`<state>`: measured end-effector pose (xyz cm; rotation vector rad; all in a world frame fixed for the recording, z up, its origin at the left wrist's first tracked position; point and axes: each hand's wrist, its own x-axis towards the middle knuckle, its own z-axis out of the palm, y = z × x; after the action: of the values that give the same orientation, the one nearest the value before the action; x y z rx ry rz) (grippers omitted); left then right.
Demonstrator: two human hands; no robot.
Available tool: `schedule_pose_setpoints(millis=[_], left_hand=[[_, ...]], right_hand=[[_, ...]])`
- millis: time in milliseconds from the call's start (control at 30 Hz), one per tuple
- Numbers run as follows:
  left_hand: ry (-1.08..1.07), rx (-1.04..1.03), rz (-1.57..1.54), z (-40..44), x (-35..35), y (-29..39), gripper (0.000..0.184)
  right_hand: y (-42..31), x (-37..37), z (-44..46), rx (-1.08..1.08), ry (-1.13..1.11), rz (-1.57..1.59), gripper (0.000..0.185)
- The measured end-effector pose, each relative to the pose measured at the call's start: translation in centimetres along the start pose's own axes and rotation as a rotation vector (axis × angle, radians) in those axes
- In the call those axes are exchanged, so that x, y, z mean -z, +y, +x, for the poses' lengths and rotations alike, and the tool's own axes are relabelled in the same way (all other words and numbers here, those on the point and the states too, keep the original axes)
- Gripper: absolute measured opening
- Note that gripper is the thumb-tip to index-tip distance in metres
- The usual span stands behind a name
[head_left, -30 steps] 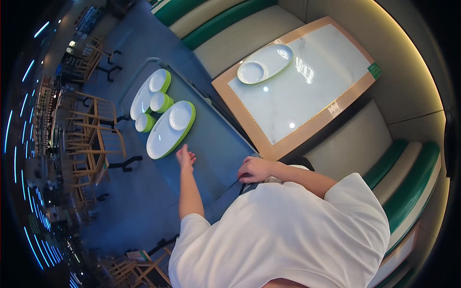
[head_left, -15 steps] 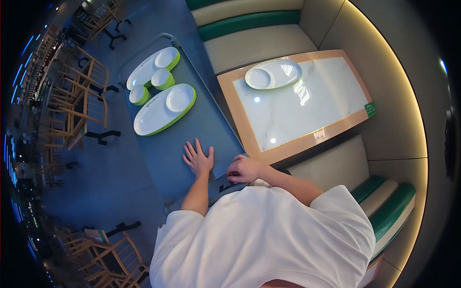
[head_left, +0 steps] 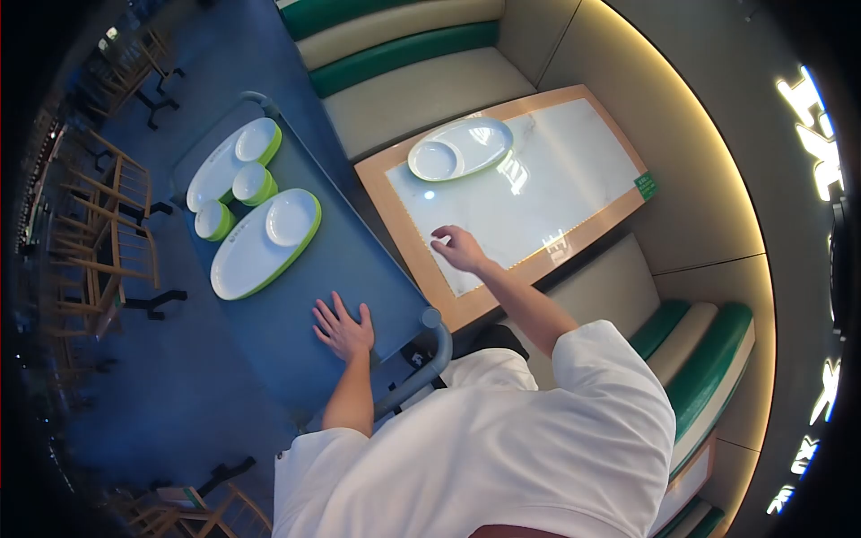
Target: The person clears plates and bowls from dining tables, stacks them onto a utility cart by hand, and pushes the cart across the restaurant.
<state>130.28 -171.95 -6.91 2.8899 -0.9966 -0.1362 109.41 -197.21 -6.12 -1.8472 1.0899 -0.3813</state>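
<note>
Hovering over the table (head_left: 574, 143): right hand (head_left: 459, 249) out, left hand (head_left: 345, 334) planted!

And here's the right hand, above the near left part of the marble top, thumb and fingers loosely bent with a gap between them. Just beyond it, the oval plate (head_left: 484, 143) sits at the table's far left side. Look left: the left hand lies palm down near the trolley's near end, fingers spread wide. Farther along the trolley (head_left: 354, 260), there's a near plate stack (head_left: 247, 260), a far plate stack (head_left: 215, 175), and green-sided bowls (head_left: 251, 182) between them!
</note>
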Motion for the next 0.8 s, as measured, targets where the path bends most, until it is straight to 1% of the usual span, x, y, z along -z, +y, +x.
schedule_pose_setpoints(millis=[67, 100, 133, 167, 233, 300, 367, 400, 467, 500, 567, 667, 800], left_hand=[[-0.032, 0.014, 0.008, -0.3, -0.1, 0.0, 0.079], [-0.030, 0.017, 0.020, -0.4, 0.0, 0.0, 0.079], [-0.035, 0.013, 0.016, -0.4, 0.0, 0.2, 0.079], [-0.038, 0.012, 0.011, -0.2, 0.0, 0.3, 0.079], [-0.049, 0.023, 0.014, 0.1, 0.1, 0.3, 0.079], [-0.069, 0.064, 0.011, 0.1, -0.5, 0.5, 0.080], [-0.033, 0.013, 0.000, 0.3, -0.7, -0.1, 0.078], [-0.042, 0.049, 0.016, 0.3, -0.6, -0.5, 0.078], [-0.042, 0.030, -0.010, 0.4, -0.3, -0.1, 0.078], [-0.038, 0.042, -0.016, 0.4, -0.3, -0.1, 0.078], [-0.037, 0.027, -0.021, 0.3, -0.4, -0.4, 0.077], [-0.004, 0.005, -0.025, 0.1, -0.8, -0.8, 0.077], [-0.013, -0.008, -0.030, -0.3, -1.1, -1.2, 0.077]], right_hand=[[2.8, 0.2, 5.2, -0.010, -0.003, -0.170, 0.052], [2.6, 0.8, 7.1, -0.008, -0.015, -0.258, 0.058], [2.5, 1.3, 8.9, -0.080, -0.075, -0.272, 0.069], [2.9, 1.2, 11.0, -0.074, -0.088, -0.266, 0.069], [4.3, 0.4, 15.0, -0.001, -0.002, -0.367, 0.081], [5.3, -0.3, 18.5, -0.032, -0.036, -0.385, 0.090], [7.9, -1.8, 21.1, -0.051, -0.103, -0.389, 0.090], [7.7, -2.8, 20.2, -0.039, -0.142, -0.382, 0.090], [6.9, -2.4, 18.1, -0.117, -0.126, -0.536, 0.084], [6.4, -2.2, 16.8, -0.106, -0.131, -0.543, 0.084], [5.4, -1.6, 13.0, -0.197, -0.156, -0.565, 0.074], [6.7, 0.0, 6.1, -0.202, -0.200, -0.559, 0.064], [9.6, 2.4, -3.2, -0.221, -0.170, -0.612, 0.063]])
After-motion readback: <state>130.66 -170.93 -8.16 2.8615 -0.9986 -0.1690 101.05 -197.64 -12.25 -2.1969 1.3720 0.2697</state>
